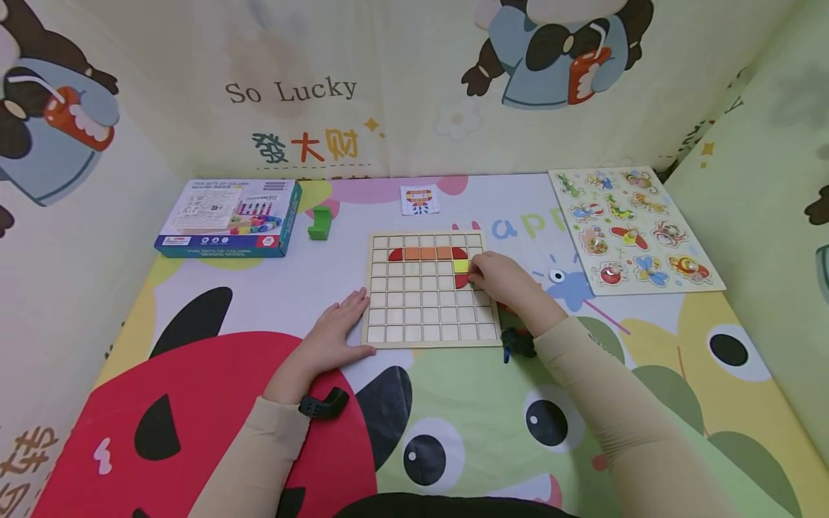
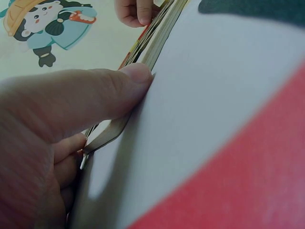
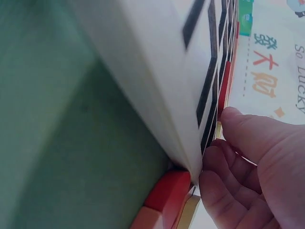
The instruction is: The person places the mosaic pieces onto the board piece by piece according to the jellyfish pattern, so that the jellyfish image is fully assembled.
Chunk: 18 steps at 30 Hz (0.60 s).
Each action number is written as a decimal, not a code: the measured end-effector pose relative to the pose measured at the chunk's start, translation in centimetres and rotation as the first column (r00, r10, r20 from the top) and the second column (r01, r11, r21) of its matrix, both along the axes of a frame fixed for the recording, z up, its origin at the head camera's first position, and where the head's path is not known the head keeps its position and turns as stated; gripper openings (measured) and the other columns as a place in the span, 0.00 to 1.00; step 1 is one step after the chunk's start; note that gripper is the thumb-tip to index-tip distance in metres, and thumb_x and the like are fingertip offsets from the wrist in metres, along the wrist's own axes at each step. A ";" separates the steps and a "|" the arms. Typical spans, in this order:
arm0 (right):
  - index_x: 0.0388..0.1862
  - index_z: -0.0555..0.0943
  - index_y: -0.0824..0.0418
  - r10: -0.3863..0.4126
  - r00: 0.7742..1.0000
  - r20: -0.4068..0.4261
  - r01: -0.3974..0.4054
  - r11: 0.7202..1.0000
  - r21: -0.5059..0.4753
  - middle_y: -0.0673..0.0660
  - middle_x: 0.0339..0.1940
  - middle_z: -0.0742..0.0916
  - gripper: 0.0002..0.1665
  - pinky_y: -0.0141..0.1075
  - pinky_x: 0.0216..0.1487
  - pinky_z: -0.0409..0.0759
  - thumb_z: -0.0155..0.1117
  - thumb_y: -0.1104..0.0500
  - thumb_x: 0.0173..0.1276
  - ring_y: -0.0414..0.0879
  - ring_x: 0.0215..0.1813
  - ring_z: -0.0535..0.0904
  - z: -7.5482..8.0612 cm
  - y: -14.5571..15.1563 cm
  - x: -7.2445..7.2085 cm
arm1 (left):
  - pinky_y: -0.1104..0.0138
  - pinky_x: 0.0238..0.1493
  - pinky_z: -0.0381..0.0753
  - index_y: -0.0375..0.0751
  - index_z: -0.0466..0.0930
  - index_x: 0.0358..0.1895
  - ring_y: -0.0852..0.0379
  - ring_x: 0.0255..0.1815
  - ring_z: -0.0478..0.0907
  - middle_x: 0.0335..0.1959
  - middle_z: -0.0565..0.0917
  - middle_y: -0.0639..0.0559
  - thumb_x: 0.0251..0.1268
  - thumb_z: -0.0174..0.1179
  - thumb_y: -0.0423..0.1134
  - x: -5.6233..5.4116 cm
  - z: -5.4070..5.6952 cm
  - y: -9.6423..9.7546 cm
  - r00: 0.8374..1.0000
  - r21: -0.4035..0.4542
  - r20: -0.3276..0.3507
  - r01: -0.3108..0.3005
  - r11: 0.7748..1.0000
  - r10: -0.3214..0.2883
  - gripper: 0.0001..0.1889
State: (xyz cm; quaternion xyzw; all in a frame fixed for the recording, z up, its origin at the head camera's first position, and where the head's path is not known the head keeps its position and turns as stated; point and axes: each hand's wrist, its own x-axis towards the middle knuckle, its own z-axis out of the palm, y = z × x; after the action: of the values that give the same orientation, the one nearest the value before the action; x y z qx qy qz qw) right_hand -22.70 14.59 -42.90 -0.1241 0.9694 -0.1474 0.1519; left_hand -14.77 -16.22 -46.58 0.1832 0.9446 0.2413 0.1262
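Observation:
A wooden grid board point(image 1: 430, 344) lies flat on the table. A row of orange square blocks point(image 1: 428, 253) sits in its upper cells, with a red rounded block point(image 1: 395, 255) at the left end and another at the right. Below that right end are a yellow block point(image 1: 460, 266) and a lower red block point(image 1: 461, 281). My right hand point(image 1: 508, 282) has its fingertips at this lower red block, pinching it; the thumb touches it in the right wrist view. My left hand point(image 1: 333, 331) rests against the board's lower left corner, fingers extended along the side and thumb at the front.
A small pattern card point(image 1: 419, 200) lies behind the board. Left of it are a green block point(image 1: 320, 223) and a printed box point(image 1: 227, 218). A sticker-like picture board point(image 1: 637, 230) lies at the right. Loose red and orange blocks point(image 3: 167, 193) sit beside the board, under the right forearm.

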 end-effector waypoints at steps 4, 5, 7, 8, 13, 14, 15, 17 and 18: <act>0.41 0.77 0.60 0.024 1.000 -0.018 -0.024 1.000 -0.001 0.57 0.39 0.81 0.10 0.42 0.51 0.75 0.57 0.56 0.65 0.50 0.41 0.73 0.1 -0.1 0.1 | 0.48 0.70 0.46 0.46 0.49 0.71 0.51 0.74 0.44 0.73 0.50 0.52 0.42 0.67 0.55 0.0 0.0 0.0 1.000 -0.001 -0.006 0.001 1.000 -0.001 0.51; 0.42 0.78 0.60 0.028 0.999 -0.019 -0.028 1.000 0.000 0.57 0.40 0.81 0.10 0.42 0.53 0.75 0.57 0.56 0.65 0.51 0.42 0.73 0.1 -0.1 0.1 | 0.48 0.70 0.46 0.46 0.49 0.71 0.51 0.74 0.44 0.73 0.50 0.52 0.42 0.67 0.55 0.0 0.0 0.0 1.000 -0.001 -0.006 0.001 1.000 -0.001 0.51; 0.45 0.78 0.60 0.035 0.999 -0.016 -0.035 0.999 -0.006 0.57 0.43 0.81 0.11 0.43 0.56 0.74 0.56 0.57 0.66 0.51 0.44 0.73 0.1 -0.2 0.1 | 0.48 0.70 0.46 0.47 0.49 0.71 0.51 0.74 0.44 0.73 0.50 0.52 0.42 0.67 0.55 0.0 0.0 0.0 1.000 -0.001 -0.007 -0.001 1.000 0.001 0.51; 0.46 0.78 0.59 0.039 0.999 -0.014 -0.039 0.999 -0.008 0.57 0.44 0.81 0.12 0.44 0.57 0.73 0.56 0.57 0.66 0.51 0.45 0.73 0.1 -0.2 0.1 | 0.48 0.70 0.46 0.47 0.49 0.71 0.51 0.74 0.44 0.73 0.50 0.52 0.42 0.67 0.55 0.0 0.0 0.0 1.000 0.000 -0.007 -0.004 1.000 0.004 0.51; 0.47 0.78 0.60 0.013 1.000 -0.001 -0.013 0.997 -0.080 0.58 0.44 0.82 0.13 0.45 0.55 0.74 0.55 0.58 0.66 0.51 0.44 0.73 0.9 0.5 0.4 | 0.48 0.70 0.46 0.48 0.48 0.71 0.52 0.74 0.44 0.73 0.50 0.53 0.42 0.67 0.55 0.1 -0.1 0.0 1.000 0.002 -0.013 -0.010 1.000 0.010 0.51; 0.47 0.78 0.61 0.006 1.000 -0.009 -0.007 0.995 -0.095 0.58 0.44 0.82 0.13 0.45 0.54 0.74 0.54 0.58 0.67 0.51 0.43 0.73 1.2 1.0 0.6 | 0.48 0.70 0.46 0.48 0.48 0.71 0.52 0.74 0.44 0.73 0.50 0.53 0.42 0.67 0.55 0.1 -0.1 0.0 1.000 0.002 -0.011 -0.010 1.000 0.010 0.51; 0.47 0.78 0.62 -0.007 1.000 -0.015 0.006 0.994 -0.107 0.59 0.43 0.82 0.13 0.45 0.53 0.75 0.54 0.58 0.67 0.51 0.42 0.73 1.5 1.5 0.8 | 0.48 0.70 0.46 0.48 0.48 0.71 0.52 0.74 0.44 0.73 0.50 0.53 0.42 0.67 0.55 0.1 -0.1 0.0 1.000 0.003 -0.011 -0.009 1.000 0.009 0.51; 0.48 0.77 0.63 -0.028 0.999 -0.031 0.024 0.994 -0.110 0.60 0.43 0.82 0.14 0.45 0.50 0.75 0.54 0.58 0.67 0.51 0.42 0.74 2.2 2.7 1.2 | 0.48 0.70 0.46 0.48 0.48 0.71 0.52 0.74 0.44 0.73 0.50 0.53 0.43 0.67 0.55 0.1 -0.1 0.0 1.000 0.005 -0.007 -0.010 1.000 0.010 0.51; 0.49 0.77 0.64 -0.039 0.999 -0.030 0.036 0.993 -0.108 0.60 0.43 0.82 0.15 0.45 0.48 0.75 0.53 0.58 0.67 0.51 0.41 0.74 2.4 3.4 1.5 | 0.48 0.70 0.46 0.48 0.48 0.71 0.52 0.74 0.44 0.73 0.50 0.53 0.43 0.67 0.55 0.1 -0.1 -0.1 1.000 0.004 -0.006 -0.010 1.000 0.010 0.51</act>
State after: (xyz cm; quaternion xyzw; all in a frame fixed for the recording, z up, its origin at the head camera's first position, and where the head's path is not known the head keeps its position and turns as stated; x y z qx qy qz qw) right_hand -21.18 17.96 -40.50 -0.1161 0.9646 -0.2003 0.1267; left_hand -14.63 -16.30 -46.64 0.1793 0.9454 0.2432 0.1218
